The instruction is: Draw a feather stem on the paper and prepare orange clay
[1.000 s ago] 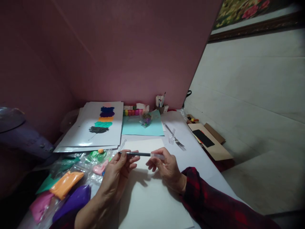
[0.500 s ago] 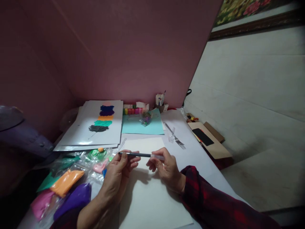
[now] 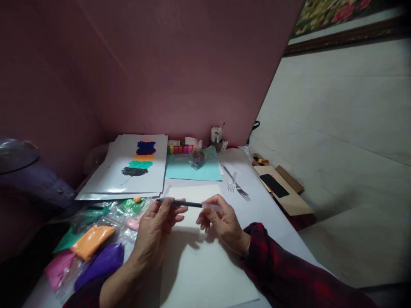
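Observation:
A dark slim pen (image 3: 189,204) with a clear end is held level between both hands, above white sheets of paper (image 3: 205,265). My left hand (image 3: 157,224) pinches its dark end between thumb and fingers. At the other end, my right hand (image 3: 221,220) grips the clear part, which looks like a cap; the fingers partly cover it. Shadows of the hands fall on the paper below.
Bagged clay in orange (image 3: 93,241) and purple (image 3: 101,265) lies at the left. Behind it rests a sheet with coloured clay bands (image 3: 96,184). Two forks (image 3: 236,184) lie right of a turquoise sheet (image 3: 192,171). A brush holder (image 3: 218,141) stands by the wall.
Both hands have risen slightly with the pen, and the left has shifted a little to the left. The camera view has moved slightly.

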Motion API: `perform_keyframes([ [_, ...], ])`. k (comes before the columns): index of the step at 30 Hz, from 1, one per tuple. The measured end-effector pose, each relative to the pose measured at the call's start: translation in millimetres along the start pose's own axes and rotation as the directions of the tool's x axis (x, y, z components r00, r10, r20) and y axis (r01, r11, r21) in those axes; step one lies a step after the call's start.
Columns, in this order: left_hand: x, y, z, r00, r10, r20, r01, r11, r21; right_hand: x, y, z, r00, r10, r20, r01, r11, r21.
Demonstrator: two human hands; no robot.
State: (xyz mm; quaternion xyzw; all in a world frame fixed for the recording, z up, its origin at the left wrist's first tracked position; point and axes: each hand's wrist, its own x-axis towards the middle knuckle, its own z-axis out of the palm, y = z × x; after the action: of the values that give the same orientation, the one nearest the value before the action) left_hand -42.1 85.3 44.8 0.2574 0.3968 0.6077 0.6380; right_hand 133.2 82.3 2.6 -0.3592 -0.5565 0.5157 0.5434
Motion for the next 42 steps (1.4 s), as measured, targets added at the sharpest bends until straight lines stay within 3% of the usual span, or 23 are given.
perform_keyframes([
  [8,1,-2,1.4,0.999,0.004,-0.050,-0.004,1.000,0.002,-3,-3,-1,0.987,-0.112,-0.114,0.098,0.987,-0.127],
  [16,3,-5,-1.6,0.997,0.030,-0.072,-0.028,0.999,0.018,6,-8,2,0.982,0.059,-0.178,-0.062,0.998,-0.009],
  [21,2,-6,-1.6,0.994,0.009,-0.107,-0.005,0.999,0.039,9,-10,4,0.973,0.004,-0.231,-0.017,0.999,-0.051],
  [27,0,-5,-0.2,0.996,0.047,-0.075,-0.044,0.998,0.040,7,-11,6,0.963,0.116,-0.242,-0.115,0.993,0.022],
  [36,-1,-4,-0.5,0.994,0.088,-0.060,-0.083,0.993,0.078,6,-12,8,0.958,0.115,-0.261,-0.110,0.993,0.033],
  [42,-2,-4,0.2,0.985,0.167,-0.031,-0.163,0.980,0.115,7,-19,11,0.965,0.167,-0.201,-0.151,0.984,0.094],
])
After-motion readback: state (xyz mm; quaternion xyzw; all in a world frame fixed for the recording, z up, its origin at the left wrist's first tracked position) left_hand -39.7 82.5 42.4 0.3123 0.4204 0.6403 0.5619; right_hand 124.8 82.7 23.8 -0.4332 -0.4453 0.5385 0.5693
